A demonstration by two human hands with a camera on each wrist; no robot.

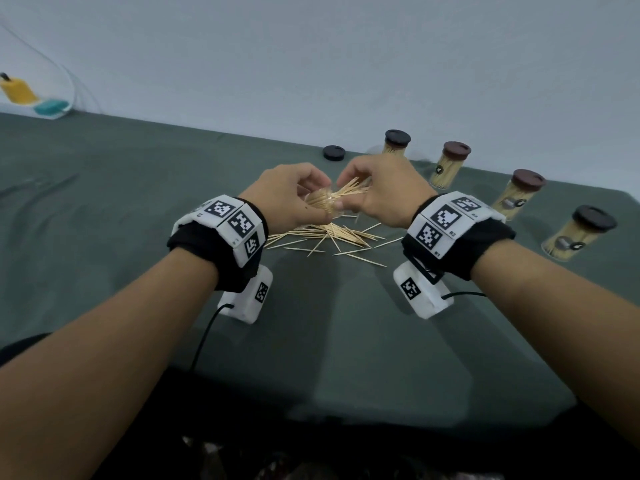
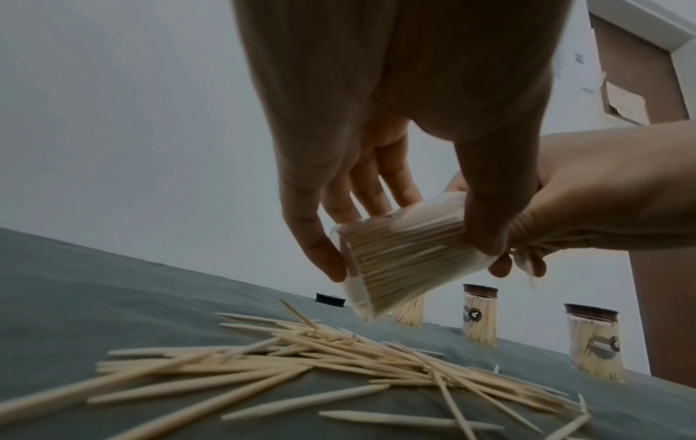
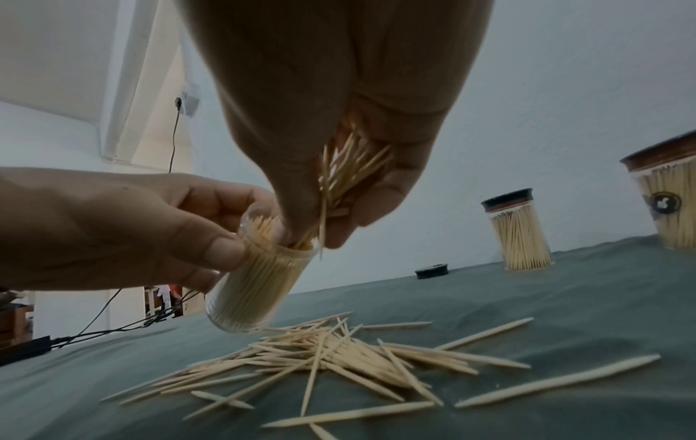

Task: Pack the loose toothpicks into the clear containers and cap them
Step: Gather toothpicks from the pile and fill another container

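Notably, spill risk at the container mouth: nearly full, tilted, sticks splayed.

Left hand (image 1: pixel 289 195) gripped the clear container (image 3: pixel 256 285) near its rim; right hand (image 1: pixel 384 188) pinched a toothpick bundle (image 3: pixel 346 175) into the mouth. Loose toothpicks (image 1: pixel 332 237) lay at 6 o'clock beneath, the spare cap (image 1: pixel 334 153) at 12.

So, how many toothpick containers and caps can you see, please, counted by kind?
Capped containers full of toothpicks, standing on the green cloth: 4
Open clear container, gripped tilted by the left hand while the right hand feeds in a bundle of toothpicks: 1
Loose black cap on the cloth: 1
Total: 6
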